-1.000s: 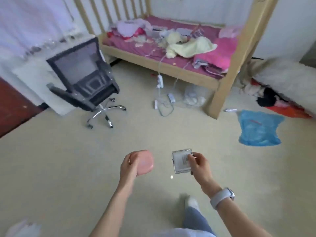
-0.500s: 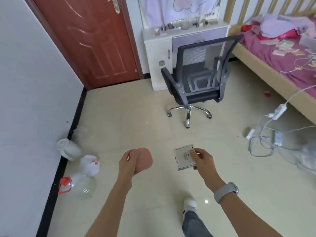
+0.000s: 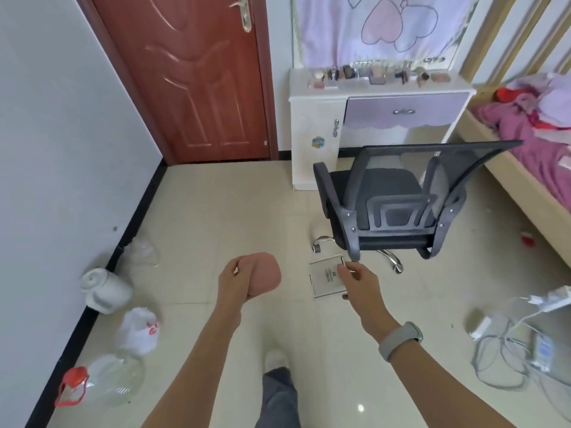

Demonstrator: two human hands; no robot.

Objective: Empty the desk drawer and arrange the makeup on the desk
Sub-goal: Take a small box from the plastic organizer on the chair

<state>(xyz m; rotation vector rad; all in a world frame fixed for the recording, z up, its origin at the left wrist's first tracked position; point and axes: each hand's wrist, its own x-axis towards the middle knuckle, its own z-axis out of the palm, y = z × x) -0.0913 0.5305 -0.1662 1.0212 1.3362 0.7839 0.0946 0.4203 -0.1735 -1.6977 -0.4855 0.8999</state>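
Now my left grip is curled round a round pink compact, and my right grip pinches a flat square palette by its right edge. Both hang over the floor, well short of the table at the far right, where other makeup already stands behind the chair. Both cases look light, rigid and smooth, likely slippery and crackable if dropped; holding them by the edges seems wise.

Upper left of my frame I see a red-brown door. A grey mesh office chair stands centre right, a pink bed at right, plastic bottles lower left, tangled cables lower right.
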